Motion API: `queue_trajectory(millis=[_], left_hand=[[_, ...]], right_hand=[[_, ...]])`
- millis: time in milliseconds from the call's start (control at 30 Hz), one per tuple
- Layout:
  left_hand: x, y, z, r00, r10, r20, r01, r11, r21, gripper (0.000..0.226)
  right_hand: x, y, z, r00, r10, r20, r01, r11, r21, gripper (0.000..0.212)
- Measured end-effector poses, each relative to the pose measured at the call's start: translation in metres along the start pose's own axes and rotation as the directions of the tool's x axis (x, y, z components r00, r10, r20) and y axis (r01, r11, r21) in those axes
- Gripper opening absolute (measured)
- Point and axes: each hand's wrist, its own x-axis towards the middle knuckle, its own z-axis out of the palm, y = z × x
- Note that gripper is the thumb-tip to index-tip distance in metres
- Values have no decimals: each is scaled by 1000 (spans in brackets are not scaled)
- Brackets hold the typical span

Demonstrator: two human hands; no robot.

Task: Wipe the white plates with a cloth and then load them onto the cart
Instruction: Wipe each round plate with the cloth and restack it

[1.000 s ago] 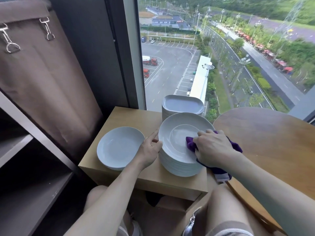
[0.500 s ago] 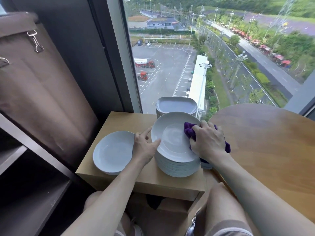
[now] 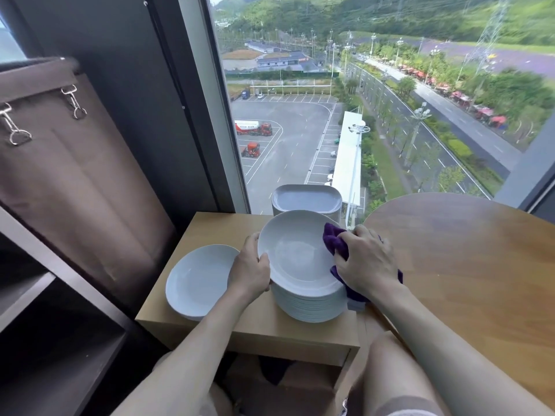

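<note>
Top plate (image 3: pixel 297 259) has tilted up; my left grip (image 3: pixel 249 271) pinches its rim. Right grip (image 3: pixel 369 262) clenches the half-hidden cloth (image 3: pixel 336 239).

Big window (image 3: pixel 375 163) fills the upper right, daylight pouring in, looking way down on a parking lot (image 3: pixel 288 151) with red trucks (image 3: pixel 253 129), a road (image 3: pixel 450 115) and green hills (image 3: pixel 390 16). Dark wall (image 3: pixel 126 85) upper left. Small light-wood side table (image 3: pixel 222 232) at bottom center, round wooden table (image 3: pixel 465 259) on the right.

Round wooden table (image 3: pixel 465 265) beside a low wooden stand (image 3: pixel 219 232), window (image 3: pixel 300 145) beyond
</note>
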Motion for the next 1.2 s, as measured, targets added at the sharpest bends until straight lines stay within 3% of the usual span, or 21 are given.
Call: queue_trajectory(millis=[300, 700, 933, 1200], left_hand=[[-6, -23, -40, 984, -60, -169, 35, 988, -148, 37], [-9, -85, -109, 885, -223, -409, 145, 966, -214, 37], [-9, -125, -106, 841, -348, -414, 260, 931, -256, 47], [-11, -146, -96, 834, -369, -410, 281, 924, -259, 52]], right_hand=[[-7, -10, -16, 995, -26, -99, 39, 990, 137, 22], [-9, -38, -1, 995, -94, -33, 97, 986, 132, 20], [-6, -43, 6, 993, -114, 16, 113, 990, 81, 19], [-11, -46, 15, 992, -117, 46, 116, 993, 29, 17]])
